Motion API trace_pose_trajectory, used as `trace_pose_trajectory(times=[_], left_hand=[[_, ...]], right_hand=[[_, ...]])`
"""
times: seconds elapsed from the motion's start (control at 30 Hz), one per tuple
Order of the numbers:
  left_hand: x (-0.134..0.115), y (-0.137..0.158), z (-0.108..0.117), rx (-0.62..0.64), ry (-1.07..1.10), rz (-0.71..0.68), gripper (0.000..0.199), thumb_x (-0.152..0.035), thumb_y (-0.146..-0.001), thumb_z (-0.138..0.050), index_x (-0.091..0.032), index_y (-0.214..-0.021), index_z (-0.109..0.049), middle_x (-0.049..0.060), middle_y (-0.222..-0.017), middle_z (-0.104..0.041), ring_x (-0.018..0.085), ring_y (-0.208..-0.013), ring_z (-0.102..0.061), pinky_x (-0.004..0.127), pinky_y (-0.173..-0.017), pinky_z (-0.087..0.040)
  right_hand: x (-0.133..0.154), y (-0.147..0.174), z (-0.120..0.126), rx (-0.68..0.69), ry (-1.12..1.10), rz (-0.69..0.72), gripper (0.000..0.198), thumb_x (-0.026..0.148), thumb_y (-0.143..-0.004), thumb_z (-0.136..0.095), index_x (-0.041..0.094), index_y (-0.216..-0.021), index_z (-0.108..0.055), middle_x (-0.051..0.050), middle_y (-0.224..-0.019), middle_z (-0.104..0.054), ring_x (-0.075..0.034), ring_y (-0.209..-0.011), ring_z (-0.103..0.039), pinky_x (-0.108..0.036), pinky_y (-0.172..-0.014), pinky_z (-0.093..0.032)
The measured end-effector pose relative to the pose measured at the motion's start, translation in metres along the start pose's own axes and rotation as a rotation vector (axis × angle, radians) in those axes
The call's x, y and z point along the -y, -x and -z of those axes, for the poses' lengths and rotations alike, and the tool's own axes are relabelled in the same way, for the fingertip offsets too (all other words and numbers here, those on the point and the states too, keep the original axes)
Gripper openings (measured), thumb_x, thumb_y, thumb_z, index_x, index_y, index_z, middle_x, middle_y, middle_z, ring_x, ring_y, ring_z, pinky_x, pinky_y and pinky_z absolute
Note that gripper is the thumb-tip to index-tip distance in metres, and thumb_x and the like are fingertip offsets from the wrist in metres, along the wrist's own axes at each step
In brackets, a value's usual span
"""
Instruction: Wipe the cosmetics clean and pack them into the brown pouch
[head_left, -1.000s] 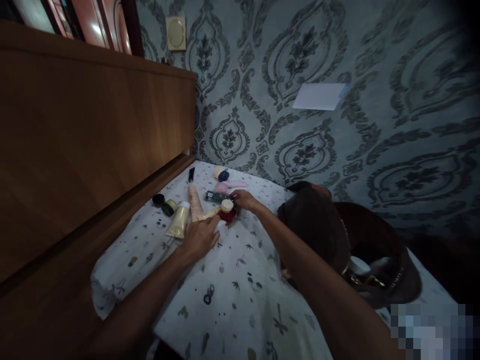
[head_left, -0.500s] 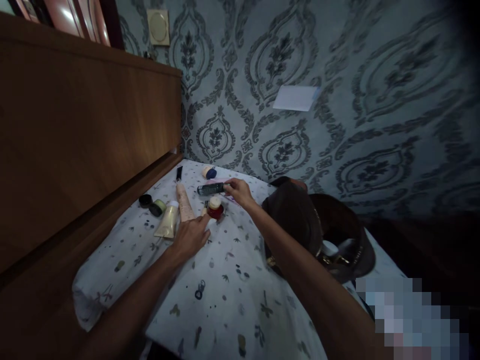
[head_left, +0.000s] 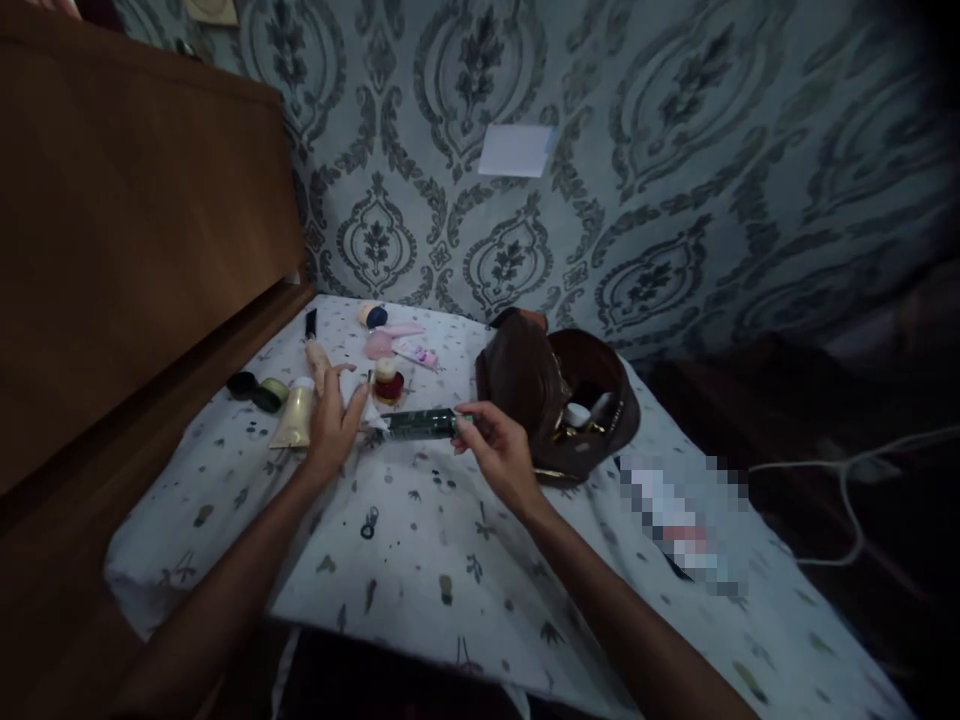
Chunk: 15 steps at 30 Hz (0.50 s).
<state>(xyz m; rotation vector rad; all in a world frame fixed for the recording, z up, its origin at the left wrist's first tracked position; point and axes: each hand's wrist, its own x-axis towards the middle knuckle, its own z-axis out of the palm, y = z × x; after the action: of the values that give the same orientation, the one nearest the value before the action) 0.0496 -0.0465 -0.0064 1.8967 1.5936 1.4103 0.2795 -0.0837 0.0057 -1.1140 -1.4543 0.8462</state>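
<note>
My right hand (head_left: 496, 447) pinches one end of a dark green cylindrical container (head_left: 418, 425), holding it sideways above the patterned cloth. Its other end points at my left hand (head_left: 334, 420), whose fingers are spread apart over a pale pink tube (head_left: 316, 360), partly hiding it. A small white item (head_left: 373, 412) shows beside my left fingers; its kind is unclear. To the left of that hand lies a gold tube (head_left: 294, 418) with a white cap. Just beyond the green container stands a red jar (head_left: 389, 388) with a cream-coloured top.
A brown bag (head_left: 521, 390) gapes on the right, with items inside. Farther left are a green jar (head_left: 271, 393) and a black round lid (head_left: 241, 385). A blue-topped jar (head_left: 375, 316) and a flowered tube (head_left: 417, 353) lie toward the wall. A wooden cabinet (head_left: 150, 240) borders the left.
My right hand has brought the green container nearer to me, beside my left hand. My left hand has lifted and spread its fingers. The view has swung right.
</note>
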Motion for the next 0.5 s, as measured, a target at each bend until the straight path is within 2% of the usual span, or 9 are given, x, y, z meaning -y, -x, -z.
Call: trace_pose_trajectory(times=[0.1, 0.23, 0.37, 0.43, 0.5], left_hand=[[-0.013, 0.009, -0.012, 0.016, 0.072, -0.092, 0.028, -0.035, -0.099, -0.043, -0.019, -0.122, -0.045, 0.01, -0.118, -0.061, 0.022, -0.11, -0.059, 0.037, -0.096, -0.047], [-0.034, 0.026, -0.031, 0.147, 0.065, -0.333, 0.031, -0.034, -0.1, -0.042, -0.019, -0.126, -0.045, 0.011, -0.122, -0.06, 0.024, -0.118, -0.057, 0.039, -0.101, -0.046], [-0.053, 0.038, -0.042, 0.352, -0.087, -0.546, 0.031, -0.032, -0.102, -0.039, -0.017, -0.128, -0.049, 0.012, -0.117, -0.064, 0.025, -0.111, -0.06, 0.039, -0.095, -0.048], [-0.058, 0.041, -0.047, 0.428, -0.204, -0.608, 0.029, -0.034, -0.101, -0.041, -0.017, -0.12, -0.055, 0.012, -0.111, -0.067, 0.026, -0.105, -0.062, 0.041, -0.092, -0.047], [-0.06, 0.044, -0.052, 0.453, -0.322, -0.642, 0.027, -0.035, -0.101, -0.043, -0.015, -0.111, -0.058, 0.012, -0.104, -0.068, 0.027, -0.099, -0.063, 0.043, -0.091, -0.046]], right_hand=[[-0.021, 0.022, -0.006, 0.01, -0.034, -0.04, 0.029, 0.044, -0.085, -0.065, 0.019, -0.099, -0.063, 0.001, -0.072, -0.062, -0.014, -0.06, -0.063, -0.028, -0.06, -0.054], [-0.037, 0.032, -0.008, -0.039, -0.13, -0.063, 0.033, 0.042, -0.081, -0.069, 0.022, -0.106, -0.059, 0.0, -0.082, -0.063, -0.015, -0.07, -0.064, -0.028, -0.064, -0.055], [-0.045, 0.036, -0.007, -0.085, -0.147, -0.027, 0.03, 0.034, -0.078, -0.071, 0.023, -0.102, -0.056, -0.001, -0.088, -0.067, -0.017, -0.081, -0.066, -0.029, -0.073, -0.055], [-0.049, 0.039, -0.007, -0.091, -0.133, 0.001, 0.027, 0.03, -0.077, -0.069, 0.023, -0.1, -0.057, -0.002, -0.088, -0.068, -0.017, -0.083, -0.067, -0.029, -0.075, -0.054], [-0.052, 0.042, -0.006, -0.082, -0.137, 0.005, 0.026, 0.029, -0.077, -0.068, 0.023, -0.099, -0.056, -0.002, -0.09, -0.069, -0.017, -0.084, -0.067, -0.029, -0.075, -0.054]])
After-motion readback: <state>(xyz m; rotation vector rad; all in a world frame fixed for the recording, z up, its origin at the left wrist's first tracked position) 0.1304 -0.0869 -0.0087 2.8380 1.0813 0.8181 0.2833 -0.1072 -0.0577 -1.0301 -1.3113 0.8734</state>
